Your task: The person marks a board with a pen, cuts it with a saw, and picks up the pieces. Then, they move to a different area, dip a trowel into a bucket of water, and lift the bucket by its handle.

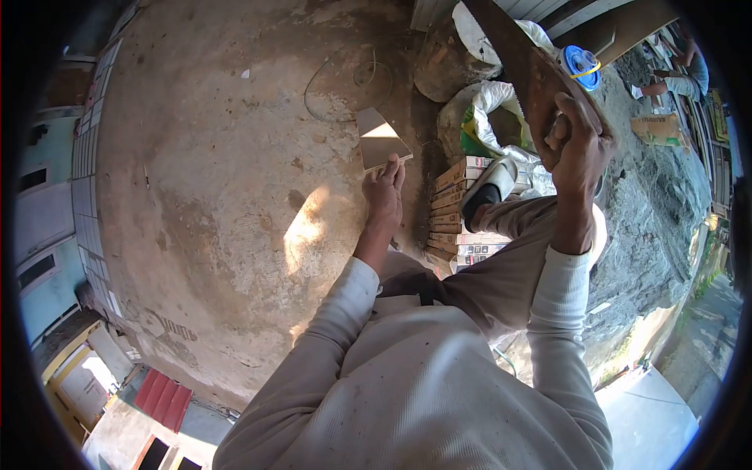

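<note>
My left hand point(383, 197) grips a cut, flat piece of tile point(381, 147) by its near edge, thumb on top. Its glossy face catches a bright patch of light, and its far edge is slanted. In my right hand point(581, 149) is a handsaw point(523, 66), fingers wrapped round the handle. The rusty brown blade points up and away to the left, teeth towards the left. Saw and tile are apart. My raised foot in a slipper point(501, 178) rests by a stack of cardboard boxes point(448, 205), below and between my hands.
An open white sack point(493, 100) and a round block point(446, 63) stand beyond the boxes. A blue-lidded container point(581, 64) sits behind the saw. Grey sand point(646, 215) is heaped at right, near torn cardboard point(659, 130). Another person point(688, 78) is at far right. A thin cable point(312, 82) lies on the floor.
</note>
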Available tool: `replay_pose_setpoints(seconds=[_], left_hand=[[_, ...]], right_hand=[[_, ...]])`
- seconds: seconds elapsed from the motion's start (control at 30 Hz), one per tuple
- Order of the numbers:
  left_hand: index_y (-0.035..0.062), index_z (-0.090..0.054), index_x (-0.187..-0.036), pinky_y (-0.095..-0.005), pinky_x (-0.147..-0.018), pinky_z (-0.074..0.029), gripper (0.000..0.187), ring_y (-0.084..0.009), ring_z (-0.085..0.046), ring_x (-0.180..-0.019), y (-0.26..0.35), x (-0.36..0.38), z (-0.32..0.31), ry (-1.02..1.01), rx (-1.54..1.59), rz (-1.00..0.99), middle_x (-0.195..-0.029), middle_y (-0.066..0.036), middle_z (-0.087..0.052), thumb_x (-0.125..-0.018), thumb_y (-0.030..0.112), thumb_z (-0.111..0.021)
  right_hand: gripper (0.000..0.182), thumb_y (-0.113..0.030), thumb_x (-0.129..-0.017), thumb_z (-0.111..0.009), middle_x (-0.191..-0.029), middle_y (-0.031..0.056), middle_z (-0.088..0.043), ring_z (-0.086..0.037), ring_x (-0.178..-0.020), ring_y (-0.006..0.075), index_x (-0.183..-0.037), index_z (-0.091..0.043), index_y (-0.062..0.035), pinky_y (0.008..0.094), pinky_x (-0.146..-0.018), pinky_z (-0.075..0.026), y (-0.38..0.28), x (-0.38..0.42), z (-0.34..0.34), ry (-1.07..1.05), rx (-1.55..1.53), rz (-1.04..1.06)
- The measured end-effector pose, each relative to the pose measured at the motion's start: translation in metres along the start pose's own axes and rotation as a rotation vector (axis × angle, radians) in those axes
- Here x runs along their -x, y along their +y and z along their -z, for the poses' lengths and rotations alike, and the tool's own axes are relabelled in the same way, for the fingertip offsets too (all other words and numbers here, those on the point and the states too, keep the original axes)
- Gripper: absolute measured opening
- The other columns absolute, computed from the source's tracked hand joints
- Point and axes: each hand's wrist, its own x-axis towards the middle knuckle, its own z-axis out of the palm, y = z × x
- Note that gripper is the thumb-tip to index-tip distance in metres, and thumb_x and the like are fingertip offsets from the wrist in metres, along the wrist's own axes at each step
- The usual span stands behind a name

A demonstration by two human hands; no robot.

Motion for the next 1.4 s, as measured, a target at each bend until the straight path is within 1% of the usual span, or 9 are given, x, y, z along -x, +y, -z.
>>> replay_pose_setpoints(seconds=[0.47,0.6,0.8,0.83,0.87,0.9,0.97,1.13,1.4], left_hand=[[-0.0020,-0.056,-0.138,-0.0323,-0.109,-0.056,0.047,-0.0217,-0.066,-0.122,0.007,-0.007,0.012,-0.020,-0.011,-0.064,-0.132,-0.010,-0.065,-0.099,0.010,-0.078],[-0.0007,-0.058,-0.132,-0.0336,-0.100,-0.061,0.034,-0.0213,-0.067,-0.113,0.012,-0.004,0.030,0.143,-0.031,0.064,-0.126,-0.012,-0.065,-0.102,0.009,-0.069],[-0.0038,-0.057,-0.131,-0.0392,-0.099,-0.059,0.034,-0.0254,-0.066,-0.110,0.034,0.004,0.074,0.174,-0.164,0.068,-0.125,-0.015,-0.064,-0.101,0.013,-0.060],[-0.0048,-0.061,-0.125,-0.0402,-0.098,-0.060,0.029,-0.0250,-0.068,-0.105,0.037,0.001,0.082,0.160,-0.183,0.053,-0.117,-0.014,-0.067,-0.102,0.013,-0.060],[-0.0046,-0.060,-0.127,-0.0394,-0.096,-0.060,0.031,-0.0254,-0.067,-0.105,0.041,0.003,0.085,0.174,-0.217,0.043,-0.118,-0.014,-0.066,-0.102,0.014,-0.060],[-0.0043,-0.058,-0.129,-0.0385,-0.095,-0.059,0.033,-0.0257,-0.066,-0.106,0.046,0.007,0.091,0.195,-0.256,0.034,-0.120,-0.015,-0.065,-0.102,0.015,-0.060],[-0.0037,-0.054,-0.136,-0.0378,-0.096,-0.058,0.040,-0.0269,-0.064,-0.109,0.049,-0.002,0.119,0.151,-0.288,0.019,-0.124,-0.015,-0.063,-0.100,0.015,-0.061],[-0.0040,-0.052,-0.141,-0.0394,-0.098,-0.057,0.045,-0.0293,-0.062,-0.118,0.056,0.000,0.147,0.168,-0.378,0.085,-0.130,-0.016,-0.061,-0.099,0.012,-0.059],[-0.0063,-0.049,-0.145,-0.0428,-0.107,-0.053,0.048,-0.0310,-0.060,-0.128,0.043,0.027,0.160,0.209,-0.441,0.135,-0.138,-0.018,-0.059,-0.102,0.011,-0.059]], right_hand=[[0.016,-0.014,-0.088,-0.074,-0.059,-0.0004,-0.057,-0.051,-0.053,0.0076,-0.082,-0.075,0.0006,0.0251,-0.052,-0.037,0.000,0.011,-0.010,-0.025,0.133,0.116],[0.035,-0.015,-0.082,-0.074,-0.091,0.0048,-0.074,-0.063,-0.067,0.0099,-0.110,-0.078,0.0058,0.0261,-0.060,-0.049,-0.005,0.016,-0.009,0.036,-0.013,-0.043],[0.044,-0.009,-0.089,-0.076,-0.105,0.0088,-0.076,-0.066,-0.087,0.0127,-0.128,-0.072,0.0111,0.0272,-0.083,-0.052,-0.028,0.039,0.031,0.206,-0.018,0.537],[0.044,-0.011,-0.089,-0.077,-0.092,0.0039,-0.075,-0.060,-0.068,0.0073,-0.128,-0.073,0.0087,0.0229,-0.066,-0.049,-0.034,0.043,0.050,0.271,0.055,0.620],[0.057,-0.025,-0.097,-0.077,-0.129,0.0188,-0.075,-0.067,-0.121,0.0221,-0.133,-0.064,0.0169,0.0368,-0.110,-0.048,-0.065,0.059,0.061,0.198,0.006,0.685],[0.054,-0.023,-0.097,-0.074,-0.126,0.0147,-0.075,-0.066,-0.106,0.0159,-0.135,-0.064,0.0146,0.0302,-0.094,-0.053,-0.069,0.070,0.081,0.239,0.042,0.706],[0.045,-0.008,-0.092,-0.072,-0.121,0.0152,-0.078,-0.071,-0.108,0.0183,-0.131,-0.069,0.0131,0.0316,-0.100,-0.054,-0.071,0.099,0.121,0.349,0.088,0.781],[0.066,-0.036,-0.091,-0.076,-0.104,0.0132,-0.076,-0.068,-0.086,0.0094,-0.138,-0.066,0.0101,0.0227,-0.075,-0.052,-0.015,0.184,0.216,0.286,-0.228,0.109],[0.052,-0.017,-0.096,-0.075,-0.124,0.0265,-0.075,-0.074,-0.117,0.0296,-0.141,-0.062,0.0064,0.0390,-0.100,-0.055,0.223,0.300,0.187,0.519,0.538,-0.073]])
